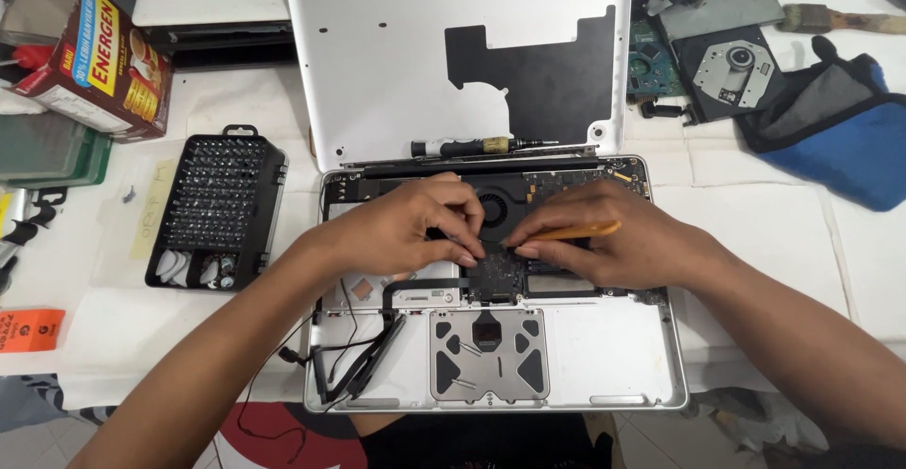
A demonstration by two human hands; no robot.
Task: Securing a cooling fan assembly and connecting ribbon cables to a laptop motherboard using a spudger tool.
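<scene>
An opened silver laptop body point(604, 356) lies on the table with its insides bare: a black fan point(495, 207), a dark logic board point(495, 276) and the trackpad's underside point(489, 356). My left hand point(406, 228) rests over the left part of the board, its fingertips pinching something small that I cannot make out. My right hand point(604, 238) holds an orange pry tool point(576, 231) whose tip points left at the board, close to my left fingertips.
The removed silver bottom cover point(396, 63) leans behind the laptop, a black screwdriver point(472, 147) at its foot. A black bit-set case point(219, 209) lies at left, a red-brown carton point(99, 63) beyond it. An optical drive point(731, 68), a brush point(840, 21) and a blue pouch point(840, 139) lie at right.
</scene>
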